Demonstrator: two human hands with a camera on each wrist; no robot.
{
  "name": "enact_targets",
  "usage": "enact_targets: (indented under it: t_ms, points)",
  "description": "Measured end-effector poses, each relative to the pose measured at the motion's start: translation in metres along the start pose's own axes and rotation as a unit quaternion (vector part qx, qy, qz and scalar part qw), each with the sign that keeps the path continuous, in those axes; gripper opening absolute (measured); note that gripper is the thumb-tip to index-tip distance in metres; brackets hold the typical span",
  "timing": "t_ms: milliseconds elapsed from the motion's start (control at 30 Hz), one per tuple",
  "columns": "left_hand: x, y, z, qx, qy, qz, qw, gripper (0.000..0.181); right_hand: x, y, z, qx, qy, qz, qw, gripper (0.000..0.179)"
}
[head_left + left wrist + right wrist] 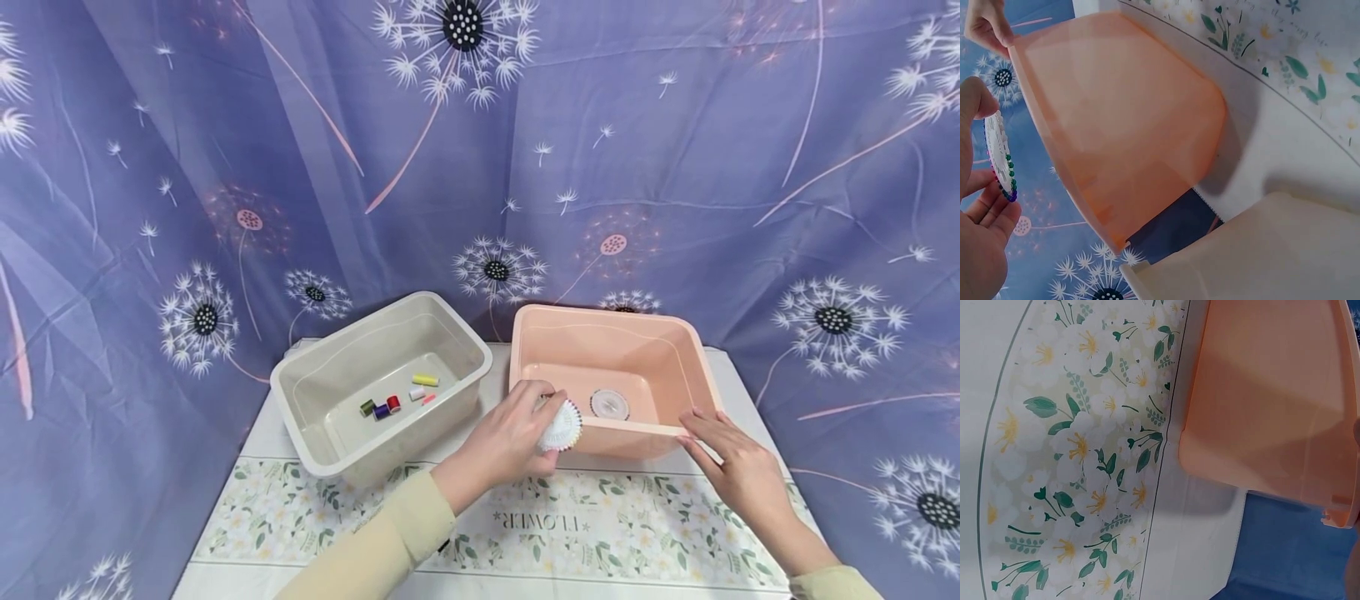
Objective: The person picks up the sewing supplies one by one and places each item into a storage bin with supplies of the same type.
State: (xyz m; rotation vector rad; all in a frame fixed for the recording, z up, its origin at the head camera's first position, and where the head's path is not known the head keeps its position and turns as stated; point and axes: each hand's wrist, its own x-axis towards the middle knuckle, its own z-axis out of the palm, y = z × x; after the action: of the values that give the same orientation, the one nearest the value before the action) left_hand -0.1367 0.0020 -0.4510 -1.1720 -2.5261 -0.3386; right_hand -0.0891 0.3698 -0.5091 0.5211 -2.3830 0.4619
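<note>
My left hand [517, 429] pinches a white pin wheel [562, 427] by its edge, with coloured pin heads around its rim. It holds the pin wheel in front of the front wall of a pink plastic bin [630, 440]. In the left wrist view the pin wheel [999, 153] stands edge-on between thumb and fingers. On the bin's front rim, near its right corner, my right hand [738, 462] holds on with thumb and fingers. A round, clear-and-white disc [610, 405] lies on the floor of the pink bin.
Left of the pink bin stands a grey bin [382, 450], with several small thread spools inside, among them a yellow spool [425, 380] and a red spool [393, 404]. A floral cloth [547, 533] covers the table. Behind hangs a purple dandelion-print curtain [420, 225].
</note>
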Motion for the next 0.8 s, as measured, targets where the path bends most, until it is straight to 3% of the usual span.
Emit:
enact_targets:
  t_ms: [67, 300, 433, 800]
  points:
    - [0.004, -0.001, 0.001, 0.003, 0.002, 0.002, 1.0, 0.082, 0.0, 0.0, 0.0, 0.0, 0.001, 0.001, 1.0, 0.062]
    - [0.016, -0.005, 0.007, 0.013, 0.025, 0.011, 0.9995, 0.082, 0.0, -0.001, -0.001, -0.002, -0.006, 0.007, 1.0, 0.046]
    - [0.022, -0.006, 0.011, 0.009, 0.04, 0.009, 0.9991, 0.081, 0.0, -0.002, 0.0, -0.001, -0.001, 0.004, 1.0, 0.058]
    - [0.031, -0.008, 0.018, -0.011, 0.024, -0.015, 0.9995, 0.081, -0.001, -0.001, 0.001, -0.005, 0.001, 0.004, 1.0, 0.066]
